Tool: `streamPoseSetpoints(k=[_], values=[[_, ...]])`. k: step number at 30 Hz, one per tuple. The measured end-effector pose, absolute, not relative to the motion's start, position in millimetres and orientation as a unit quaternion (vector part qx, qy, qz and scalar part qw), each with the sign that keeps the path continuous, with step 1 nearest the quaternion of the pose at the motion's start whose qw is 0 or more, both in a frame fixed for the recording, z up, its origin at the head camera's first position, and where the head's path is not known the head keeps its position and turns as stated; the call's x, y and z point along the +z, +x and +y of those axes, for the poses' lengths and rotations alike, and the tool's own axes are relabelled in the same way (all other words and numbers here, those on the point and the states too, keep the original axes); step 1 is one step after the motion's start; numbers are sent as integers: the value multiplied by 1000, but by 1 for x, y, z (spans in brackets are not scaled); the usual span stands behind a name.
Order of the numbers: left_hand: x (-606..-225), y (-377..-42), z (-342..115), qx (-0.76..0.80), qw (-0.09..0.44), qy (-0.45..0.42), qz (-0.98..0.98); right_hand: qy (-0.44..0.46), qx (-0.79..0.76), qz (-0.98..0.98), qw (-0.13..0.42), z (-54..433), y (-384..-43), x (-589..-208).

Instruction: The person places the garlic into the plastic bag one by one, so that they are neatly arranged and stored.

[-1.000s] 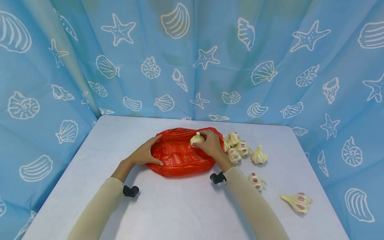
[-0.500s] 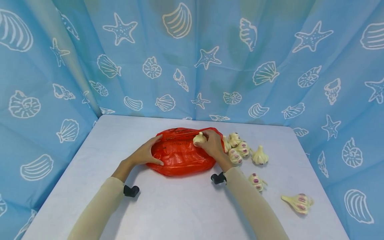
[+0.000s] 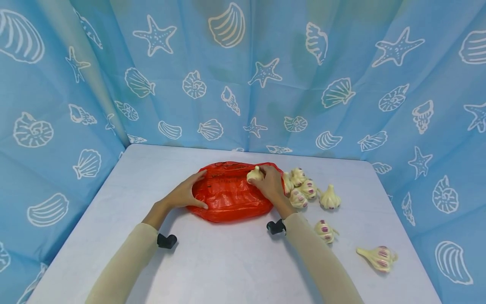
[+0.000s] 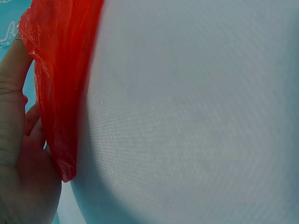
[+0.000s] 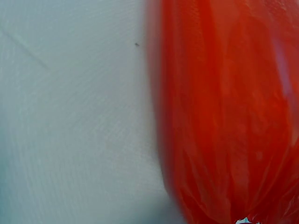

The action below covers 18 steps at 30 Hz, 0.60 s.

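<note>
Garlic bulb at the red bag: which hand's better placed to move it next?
Right, most likely. The right hand pinches the garlic bulb at its fingertips; the left hand holds the left end of the red bag, away from the bulb.

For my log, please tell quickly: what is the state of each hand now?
Left hand: holding the red plastic bag.
Right hand: holding a garlic bulb.

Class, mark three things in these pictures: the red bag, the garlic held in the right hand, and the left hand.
Red bag (image 3: 228, 196): head view, on its wrinkled side.
Held garlic (image 3: 253, 175): head view, on its round body, below the stem.
Left hand (image 3: 184, 194): head view, on its back.
</note>
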State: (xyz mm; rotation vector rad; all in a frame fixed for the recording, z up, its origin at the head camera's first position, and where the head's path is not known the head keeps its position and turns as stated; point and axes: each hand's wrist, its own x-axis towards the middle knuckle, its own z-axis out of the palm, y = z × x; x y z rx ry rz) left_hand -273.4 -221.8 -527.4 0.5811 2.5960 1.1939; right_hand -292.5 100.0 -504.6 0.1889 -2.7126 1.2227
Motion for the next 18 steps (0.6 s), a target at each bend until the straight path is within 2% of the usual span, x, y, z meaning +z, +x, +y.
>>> streamPoseSetpoints(k=[7, 18], values=[[-527, -273, -221, 406, 114, 198, 885, 48, 398, -914, 61, 99, -294, -506], [-526, -272, -220, 409, 116, 194, 884, 45, 395, -915, 63, 97, -293, -507]])
